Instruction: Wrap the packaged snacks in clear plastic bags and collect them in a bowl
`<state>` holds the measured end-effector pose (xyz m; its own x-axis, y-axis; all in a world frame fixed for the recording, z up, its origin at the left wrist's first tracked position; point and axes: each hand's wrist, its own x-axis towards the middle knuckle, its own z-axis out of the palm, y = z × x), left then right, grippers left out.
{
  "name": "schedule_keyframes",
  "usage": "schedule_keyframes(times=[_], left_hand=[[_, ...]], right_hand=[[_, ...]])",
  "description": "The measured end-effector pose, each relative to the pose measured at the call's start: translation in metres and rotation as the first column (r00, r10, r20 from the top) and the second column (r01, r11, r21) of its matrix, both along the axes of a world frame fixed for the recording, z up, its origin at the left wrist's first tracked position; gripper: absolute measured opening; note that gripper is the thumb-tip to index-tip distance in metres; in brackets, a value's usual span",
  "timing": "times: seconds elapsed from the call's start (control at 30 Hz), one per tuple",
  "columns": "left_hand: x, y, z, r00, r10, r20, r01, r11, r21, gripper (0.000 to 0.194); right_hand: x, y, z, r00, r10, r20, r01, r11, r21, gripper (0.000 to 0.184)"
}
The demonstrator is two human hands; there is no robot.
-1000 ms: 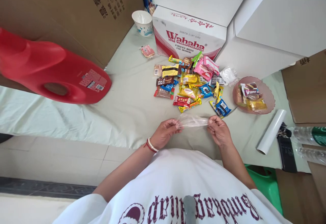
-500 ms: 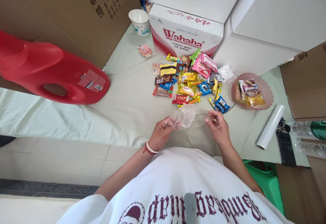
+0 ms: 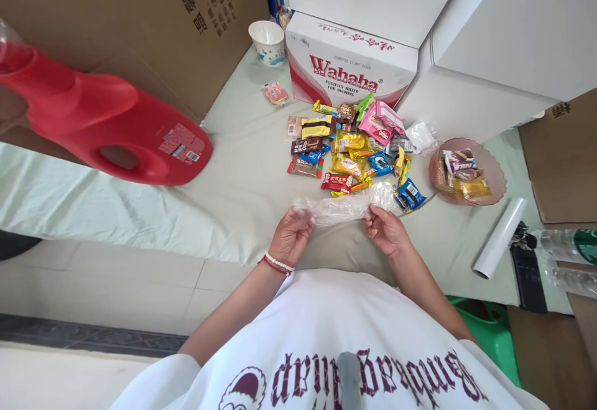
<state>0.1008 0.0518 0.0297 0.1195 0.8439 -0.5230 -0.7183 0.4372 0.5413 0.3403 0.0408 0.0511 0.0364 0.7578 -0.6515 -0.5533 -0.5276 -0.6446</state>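
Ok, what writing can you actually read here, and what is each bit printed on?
"Wahaha" and "PURIFIED WATER FOR DRINKING": white carton.
Red characters along the carton's top edge: too small to read.
Dark characters on the brown cardboard box: upside down, unreadable.
Red jug label: blurred.
Snack packets: too small.
Shirt lettering: upside down, unclear.

Left hand point(image 3: 291, 236), right hand point(image 3: 385, 231) pinch clear plastic bag point(image 3: 345, 206) — snack pile point(image 3: 354, 152) just beyond.

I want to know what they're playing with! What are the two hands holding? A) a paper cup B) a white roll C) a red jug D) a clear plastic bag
D: the left hand and right hand each pinch an end of the clear bag, stretched between them just in front of the snacks.
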Motion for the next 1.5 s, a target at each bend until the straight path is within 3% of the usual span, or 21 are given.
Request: schedule_keyframes(times=[0.1, 0.17, 0.2, 0.27, 0.3, 0.33, 0.37, 0.43, 0.5, 0.57, 0.67, 0.73, 0.8, 0.83, 0.9, 0.97, 1.13, 1.2, 1.37, 1.5], left_hand=[[0.002, 0.004, -0.001, 0.999, -0.014, 0.049, 0.015, 1.000, -0.020, 0.028], [0.004, 0.005, 0.001, 0.998, -0.047, 0.044, 0.047, 0.999, -0.006, 0.028], [0.005, 0.006, 0.003, 0.998, -0.050, 0.031, 0.050, 0.999, -0.002, 0.030], [0.007, 0.007, 0.009, 0.999, -0.046, -0.007, 0.046, 0.999, -0.003, 0.036], [0.009, 0.006, 0.012, 0.998, -0.052, -0.026, 0.052, 0.999, 0.000, 0.039], [0.011, 0.006, 0.015, 0.997, -0.067, -0.046, 0.067, 0.998, 0.009, 0.041], [0.014, 0.005, 0.019, 0.994, -0.089, -0.064, 0.091, 0.996, 0.026, 0.041], [0.019, 0.001, 0.025, 0.986, -0.135, -0.096, 0.142, 0.987, 0.079, 0.042], [0.023, -0.002, 0.030, 0.982, -0.151, -0.114, 0.165, 0.978, 0.128, 0.042], [0.024, -0.004, 0.032, 0.985, -0.129, -0.117, 0.146, 0.978, 0.147, 0.044], [0.019, -0.003, 0.032, 0.990, -0.054, -0.126, 0.068, 0.992, 0.110, 0.048], [0.015, -0.001, 0.031, 0.988, -0.009, -0.153, 0.021, 0.997, 0.075, 0.050], [0.014, 0.001, 0.030, 0.983, 0.007, -0.184, 0.002, 0.999, 0.050, 0.051], [0.014, 0.002, 0.030, 0.981, 0.006, -0.193, 0.002, 0.999, 0.043, 0.052], [0.018, 0.002, 0.030, 0.980, -0.006, -0.199, 0.014, 0.999, 0.039, 0.052], [0.023, 0.002, 0.031, 0.979, -0.018, -0.203, 0.029, 0.998, 0.050, 0.052], [0.032, -0.002, 0.031, 0.975, -0.070, -0.212, 0.087, 0.994, 0.069, 0.052], [0.028, -0.003, 0.028, 0.972, -0.075, -0.222, 0.092, 0.993, 0.068, 0.052], [0.006, -0.002, 0.014, 0.961, -0.060, -0.271, 0.070, 0.997, 0.027, 0.051], [-0.001, -0.005, 0.007, 0.929, -0.094, -0.357, 0.073, 0.995, -0.073, 0.055]], right_hand=[[0.001, -0.011, -0.008, 0.998, -0.030, 0.052, 0.032, 0.999, -0.035, 0.042], [0.007, -0.023, -0.009, 0.955, -0.066, 0.289, 0.062, 0.998, 0.024, 0.043], [0.011, -0.029, -0.007, 0.884, -0.123, 0.451, 0.091, 0.992, 0.093, 0.043], [0.019, -0.041, 0.001, 0.634, -0.296, 0.714, 0.118, 0.950, 0.289, 0.040], [0.021, -0.045, 0.007, 0.514, -0.364, 0.777, 0.081, 0.922, 0.379, 0.037], [0.020, -0.047, 0.013, 0.442, -0.385, 0.810, -0.004, 0.903, 0.430, 0.034], [0.018, -0.047, 0.018, 0.421, -0.357, 0.834, -0.125, 0.888, 0.443, 0.033], [0.005, -0.041, 0.024, 0.442, -0.205, 0.873, -0.387, 0.835, 0.392, 0.041], [-0.012, -0.029, 0.024, 0.461, -0.060, 0.886, -0.538, 0.775, 0.332, 0.045], [-0.024, -0.016, 0.021, 0.563, 0.003, 0.827, -0.511, 0.787, 0.346, 0.035], [-0.025, -0.003, 0.018, 0.804, 0.095, 0.587, -0.356, 0.867, 0.348, 0.030], [-0.015, 0.000, 0.020, 0.870, 0.175, 0.461, -0.332, 0.899, 0.286, 0.032], [-0.003, 0.002, 0.023, 0.850, 0.183, 0.494, -0.341, 0.906, 0.251, 0.034], [0.002, 0.001, 0.023, 0.812, 0.128, 0.570, -0.324, 0.911, 0.256, 0.035], [0.009, -0.001, 0.023, 0.687, -0.044, 0.725, -0.267, 0.913, 0.307, 0.032], [0.008, -0.006, 0.019, 0.590, -0.123, 0.798, -0.272, 0.900, 0.340, 0.031], [-0.014, -0.018, -0.008, 0.469, 0.107, 0.877, -0.479, 0.865, 0.151, 0.044], [-0.018, -0.019, -0.017, 0.504, 0.150, 0.850, -0.466, 0.876, 0.122, 0.032], [0.003, -0.020, -0.016, 0.807, 0.132, 0.576, -0.312, 0.923, 0.227, 0.029], [0.013, -0.021, -0.010, 0.864, 0.047, 0.501, -0.191, 0.952, 0.240, 0.028]])
